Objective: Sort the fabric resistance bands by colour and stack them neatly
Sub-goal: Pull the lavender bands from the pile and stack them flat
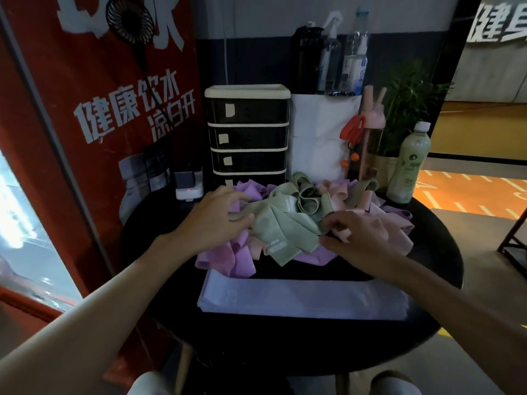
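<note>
A jumbled heap of fabric resistance bands lies on the round black table (445, 283). Green bands (282, 226) lie fanned across the middle, with more green loops (306, 192) behind them. Purple bands (228, 258) spill out at the front left, and pink bands (390, 226) sit at the right. My left hand (216, 220) pinches the left end of the fanned green bands. My right hand (359, 238) pinches their right edge, its fingers curled over the pink ones.
A flat stack of clear plastic sleeves (302, 299) lies at the table's front. Behind the heap stand a black drawer unit (248, 132), a white bag (319, 138), a pink bottle (370, 121), a green drink bottle (410, 163) and a charger (188, 183). A red banner (94, 115) is at left.
</note>
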Demonstrator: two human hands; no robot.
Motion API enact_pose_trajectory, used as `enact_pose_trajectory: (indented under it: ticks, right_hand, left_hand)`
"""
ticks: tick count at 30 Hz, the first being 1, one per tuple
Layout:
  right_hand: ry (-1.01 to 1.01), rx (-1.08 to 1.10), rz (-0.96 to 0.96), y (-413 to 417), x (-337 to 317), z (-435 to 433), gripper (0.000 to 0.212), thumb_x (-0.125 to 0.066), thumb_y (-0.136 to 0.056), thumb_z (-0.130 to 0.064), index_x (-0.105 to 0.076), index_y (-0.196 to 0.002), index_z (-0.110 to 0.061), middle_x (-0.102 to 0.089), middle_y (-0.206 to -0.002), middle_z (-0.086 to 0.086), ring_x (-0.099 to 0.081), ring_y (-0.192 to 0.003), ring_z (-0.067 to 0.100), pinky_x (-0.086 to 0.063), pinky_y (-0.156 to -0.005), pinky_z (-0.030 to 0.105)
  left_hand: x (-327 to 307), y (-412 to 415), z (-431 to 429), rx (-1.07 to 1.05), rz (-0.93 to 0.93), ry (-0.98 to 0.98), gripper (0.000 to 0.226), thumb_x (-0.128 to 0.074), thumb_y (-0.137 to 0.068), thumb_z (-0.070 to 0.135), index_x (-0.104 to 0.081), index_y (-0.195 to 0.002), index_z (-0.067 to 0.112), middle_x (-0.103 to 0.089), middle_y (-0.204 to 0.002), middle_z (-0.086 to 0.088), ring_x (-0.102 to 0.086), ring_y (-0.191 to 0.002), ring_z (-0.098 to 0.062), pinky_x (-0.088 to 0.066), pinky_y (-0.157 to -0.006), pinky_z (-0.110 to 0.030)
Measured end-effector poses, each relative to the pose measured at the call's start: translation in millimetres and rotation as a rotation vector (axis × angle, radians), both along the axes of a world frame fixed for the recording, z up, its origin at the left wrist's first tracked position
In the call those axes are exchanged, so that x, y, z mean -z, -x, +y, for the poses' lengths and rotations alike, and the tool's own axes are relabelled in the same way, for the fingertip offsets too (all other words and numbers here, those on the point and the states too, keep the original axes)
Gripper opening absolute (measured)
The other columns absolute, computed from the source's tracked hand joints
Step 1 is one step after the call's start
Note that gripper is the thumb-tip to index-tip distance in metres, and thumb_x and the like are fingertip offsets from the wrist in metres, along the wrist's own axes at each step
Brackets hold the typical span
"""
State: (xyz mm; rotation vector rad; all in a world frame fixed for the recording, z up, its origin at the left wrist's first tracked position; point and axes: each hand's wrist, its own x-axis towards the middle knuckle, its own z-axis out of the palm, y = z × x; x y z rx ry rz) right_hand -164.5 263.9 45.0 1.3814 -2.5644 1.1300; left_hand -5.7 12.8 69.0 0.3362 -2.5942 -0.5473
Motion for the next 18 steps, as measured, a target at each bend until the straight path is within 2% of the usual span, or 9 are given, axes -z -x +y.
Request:
enact_pose_trajectory:
  ticks: [2, 4, 6, 9, 10, 13, 16, 18]
  right_hand:
    - [-0.030, -0.033, -0.023, 9, -5, -34, 0.033, -0.077, -0.078, -0.030, -0.064, -0.106, -0.018, -0.062, -0.098, -0.002, -0.059, -0.092, 0.018, -0.048, -0.080, 0.032]
    - [-0.064, -0.034, -0.046, 16, -8, -67, 0.054, -0.079, -0.076, -0.035, -0.057, -0.123, -0.018, -0.058, -0.117, 0.002, -0.055, -0.108, 0.020, -0.045, -0.094, 0.037]
    - [-0.119, -0.024, -0.071, 26, -7, -97, 0.075, -0.079, -0.072, -0.046, -0.045, -0.138, -0.030, -0.047, -0.136, 0.002, -0.045, -0.125, 0.023, -0.038, -0.106, 0.043]
    - [-0.176, -0.042, -0.133, 42, 2, -129, 0.094, -0.073, -0.061, -0.067, -0.032, -0.143, -0.046, -0.031, -0.149, 0.001, -0.030, -0.139, 0.031, -0.029, -0.114, 0.048]
    - [-0.202, -0.049, -0.132, 49, 8, -137, 0.092, -0.072, -0.063, -0.068, -0.032, -0.143, -0.047, -0.027, -0.150, 0.002, -0.025, -0.141, 0.032, -0.025, -0.116, 0.048]
    - [-0.282, -0.040, 0.012, 60, 27, -149, 0.067, -0.072, -0.076, -0.056, -0.046, -0.136, -0.043, -0.027, -0.149, 0.002, -0.017, -0.143, 0.028, -0.018, -0.115, 0.042]
    - [-0.206, -0.025, -0.007, 68, 38, -147, 0.056, -0.077, -0.074, -0.049, -0.059, -0.125, -0.034, -0.037, -0.130, -0.003, -0.032, -0.130, 0.024, -0.032, -0.107, 0.041]
    - [-0.100, -0.032, 0.014, 70, 38, -144, 0.047, -0.080, -0.075, -0.037, -0.065, -0.117, -0.023, -0.041, -0.115, -0.003, -0.044, -0.115, 0.023, -0.040, -0.100, 0.036]
  left_hand:
    - [-2, 25, -16, -0.017, -0.075, -0.004, 0.053, -0.063, -0.084, 0.053, -0.059, -0.132, 0.031, -0.050, -0.132, 0.002, -0.049, -0.124, -0.021, -0.042, -0.105, -0.042]
    - [2, 46, -31, -0.045, -0.138, -0.031, 0.063, -0.058, -0.083, 0.059, -0.053, -0.139, 0.032, -0.045, -0.136, -0.001, -0.046, -0.129, -0.025, -0.039, -0.109, -0.044]
    - [9, 63, -44, -0.066, -0.176, -0.066, 0.054, -0.059, -0.091, 0.052, -0.051, -0.141, 0.036, -0.040, -0.140, -0.005, -0.042, -0.133, -0.028, -0.036, -0.112, -0.042]
    - [19, 77, -55, -0.049, -0.248, -0.082, 0.042, -0.055, -0.093, 0.054, -0.056, -0.134, 0.043, -0.036, -0.146, -0.014, -0.037, -0.138, -0.032, -0.031, -0.116, -0.035]
    - [22, 81, -58, -0.032, -0.264, -0.087, 0.041, -0.055, -0.094, 0.052, -0.057, -0.134, 0.042, -0.035, -0.149, -0.017, -0.034, -0.141, -0.032, -0.027, -0.115, -0.028]
    - [31, 89, -65, 0.019, -0.223, -0.112, 0.039, -0.060, -0.097, 0.037, -0.061, -0.134, 0.025, -0.028, -0.157, -0.017, -0.019, -0.151, -0.021, -0.016, -0.100, -0.008]
    - [38, 94, -71, 0.032, -0.193, -0.109, 0.045, -0.062, -0.094, 0.031, -0.058, -0.137, 0.017, -0.027, -0.159, -0.008, -0.025, -0.148, -0.014, -0.018, -0.097, -0.006]
    - [39, 100, -72, 0.028, -0.167, -0.110, 0.046, -0.062, -0.094, 0.029, -0.057, -0.137, 0.014, -0.036, -0.153, -0.006, -0.034, -0.142, -0.014, -0.022, -0.094, -0.008]
